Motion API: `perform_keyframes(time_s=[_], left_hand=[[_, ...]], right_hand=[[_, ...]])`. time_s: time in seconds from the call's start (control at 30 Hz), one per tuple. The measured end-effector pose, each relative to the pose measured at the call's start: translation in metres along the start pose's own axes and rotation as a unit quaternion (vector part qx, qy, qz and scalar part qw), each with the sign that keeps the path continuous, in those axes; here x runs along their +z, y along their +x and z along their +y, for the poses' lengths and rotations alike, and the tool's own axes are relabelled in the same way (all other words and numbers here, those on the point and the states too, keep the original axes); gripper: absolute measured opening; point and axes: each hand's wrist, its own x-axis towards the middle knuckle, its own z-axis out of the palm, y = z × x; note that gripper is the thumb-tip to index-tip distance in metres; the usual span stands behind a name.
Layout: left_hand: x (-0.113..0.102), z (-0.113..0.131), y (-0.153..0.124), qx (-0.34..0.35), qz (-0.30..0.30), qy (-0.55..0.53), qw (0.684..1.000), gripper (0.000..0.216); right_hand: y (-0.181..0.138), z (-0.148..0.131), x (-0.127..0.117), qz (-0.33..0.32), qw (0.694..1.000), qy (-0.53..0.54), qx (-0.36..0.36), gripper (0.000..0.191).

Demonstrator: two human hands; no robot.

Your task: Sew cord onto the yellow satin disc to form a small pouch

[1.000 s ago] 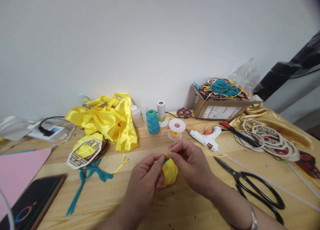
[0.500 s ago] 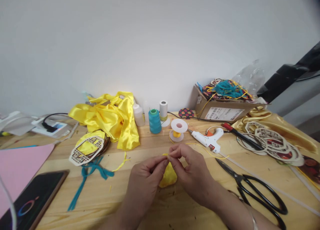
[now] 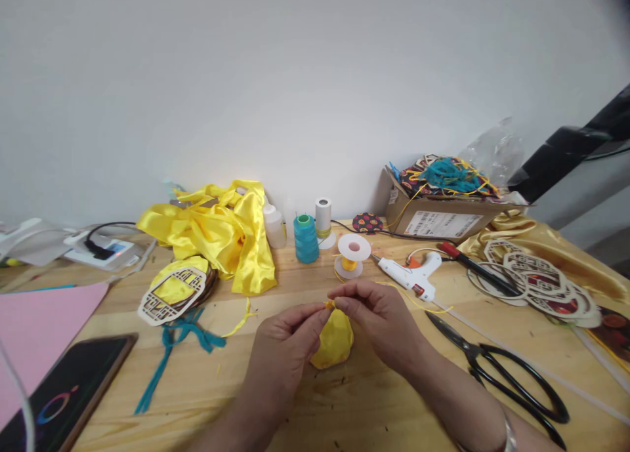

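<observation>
A small rounded piece of yellow satin fabric (image 3: 335, 344) hangs just above the wooden table, between my hands. My left hand (image 3: 288, 347) pinches the fabric's top edge with thumb and forefinger. From the other side my right hand (image 3: 381, 327) grips the same top edge in a pinch, its fingertips almost touching the left ones. A bit of orange-yellow material shows between the fingertips, too small to make out. Behind the hands stands a spool of yellow cord (image 3: 350, 266), its loose end trailing right.
Scissors (image 3: 472, 352) lie right of my right arm, below a white glue gun (image 3: 411, 273). A teal thread cone (image 3: 306, 241), yellow satin (image 3: 231, 242) and a filled cardboard box (image 3: 438, 219) stand along the wall. At left are cut-out frames (image 3: 172, 298), teal strands (image 3: 165, 367) and a phone (image 3: 73, 390).
My fingertips have drawn slightly apart at the fabric's top, showing the orange-yellow bit. More of the yellow fabric is visible below the hands. The right hand has shifted slightly right.
</observation>
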Motion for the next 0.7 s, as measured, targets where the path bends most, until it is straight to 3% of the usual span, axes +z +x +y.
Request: perform_keyframes(time_s=[0.17, 0.4, 0.7], left_hand=[[-0.0007, -0.0012, 0.0011, 0.000, -0.003, 0.007, 1.000, 0.021], [0.0002, -0.0006, 0.0002, 0.006, 0.001, 0.036, 0.999, 0.020], [0.0019, 0.0017, -0.0007, -0.042, -0.041, -0.068, 0.996, 0.019]], right_hand=[[-0.0010, 0.0013, 0.0008, 0.000, 1.000, 0.015, 0.008, 0.010], [-0.0019, 0.0041, 0.0004, 0.037, 0.988, -0.072, -0.129, 0.008], [-0.0027, 0.0021, 0.0029, 0.060, 0.985, -0.101, -0.125, 0.012]])
